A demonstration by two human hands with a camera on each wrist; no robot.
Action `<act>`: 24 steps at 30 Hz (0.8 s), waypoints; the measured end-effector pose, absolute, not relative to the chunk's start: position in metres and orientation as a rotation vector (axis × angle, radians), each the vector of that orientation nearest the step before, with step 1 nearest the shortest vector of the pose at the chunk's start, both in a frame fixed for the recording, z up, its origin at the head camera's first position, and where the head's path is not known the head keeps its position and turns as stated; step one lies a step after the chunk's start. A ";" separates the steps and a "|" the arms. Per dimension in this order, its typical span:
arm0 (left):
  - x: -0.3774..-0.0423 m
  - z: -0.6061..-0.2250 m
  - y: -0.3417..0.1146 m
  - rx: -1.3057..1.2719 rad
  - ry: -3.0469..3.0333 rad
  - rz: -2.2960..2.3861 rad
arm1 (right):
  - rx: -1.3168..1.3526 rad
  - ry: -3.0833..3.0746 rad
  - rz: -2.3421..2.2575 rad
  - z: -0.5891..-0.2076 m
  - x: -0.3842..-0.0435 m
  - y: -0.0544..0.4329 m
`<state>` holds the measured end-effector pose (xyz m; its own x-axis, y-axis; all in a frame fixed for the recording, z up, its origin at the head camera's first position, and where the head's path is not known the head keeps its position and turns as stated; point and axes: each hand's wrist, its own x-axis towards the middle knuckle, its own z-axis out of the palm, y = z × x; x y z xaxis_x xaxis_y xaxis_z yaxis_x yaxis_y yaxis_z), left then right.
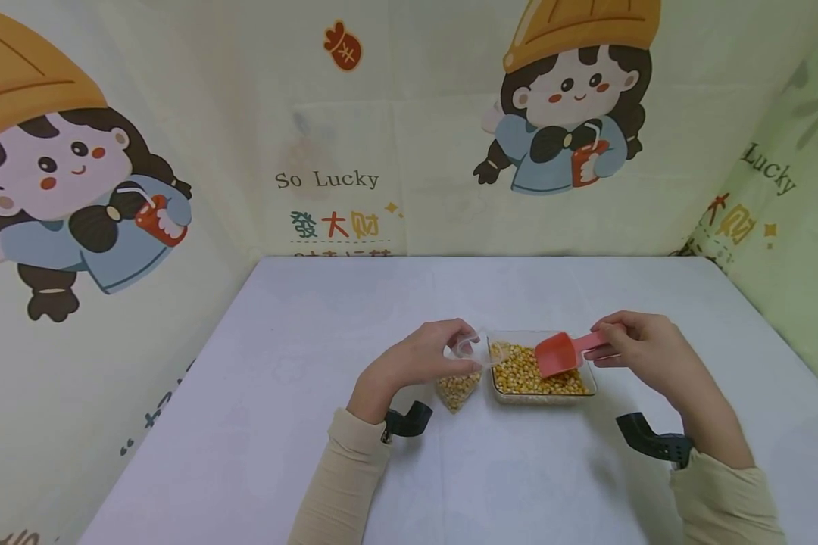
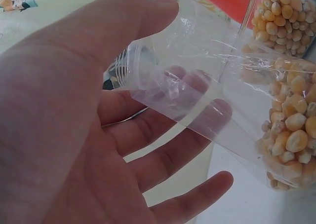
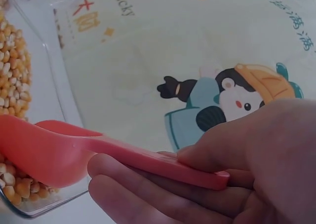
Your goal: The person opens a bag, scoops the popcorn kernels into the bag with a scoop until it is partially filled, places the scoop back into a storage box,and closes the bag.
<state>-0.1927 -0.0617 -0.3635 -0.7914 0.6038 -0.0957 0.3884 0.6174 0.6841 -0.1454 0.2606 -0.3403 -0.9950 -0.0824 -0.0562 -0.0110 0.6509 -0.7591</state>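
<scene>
a pale surface (image 1: 518,477) is spread across the lower part of the head view and narrows toward twelve o'clock, where it is met by a cream printed backdrop (image 1: 436,151). similar printed cloth is seen at nine and three o'clock. at one o'clock a cartoon figure (image 1: 562,151) in an orange hat is printed, and at ten o'clock a larger figure (image 1: 61,246); near eleven, a red pouch motif (image 1: 344,47) and the words "so lucky" (image 1: 327,179) are shown.

on the surface, at four o'clock from the middle of the view, yellow corn kernels (image 1: 511,372) are held in a clear rectangular container (image 1: 544,400). just beside it, at its nine o'clock, more kernels are gathered in the lower end of a clear plastic bag (image 1: 458,390). the bag is gripped near its open mouth by the left hand (image 1: 419,353), its thumb and fingers curved about the plastic. from the container's three o'clock, the handle of a red scoop (image 1: 557,354) is pinched between the thumb and fingers of the right hand (image 1: 639,342). the scoop's bowl is tilted over the kernels, within the container's rim; whether they are touched cannot be told. beige sleeves (image 1: 354,462) are worn on both arms.
</scene>
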 end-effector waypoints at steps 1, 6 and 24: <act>-0.193 -0.363 -0.061 0.799 2.526 0.959 | -0.080 2.763 -1.284 -0.341 -0.146 0.261; -0.192 -0.364 -0.061 0.793 2.530 0.942 | -0.068 2.686 -1.329 -0.345 -0.150 0.264; -0.192 -0.363 -0.060 0.786 2.521 0.928 | -0.116 2.502 -1.466 -0.359 -0.156 0.274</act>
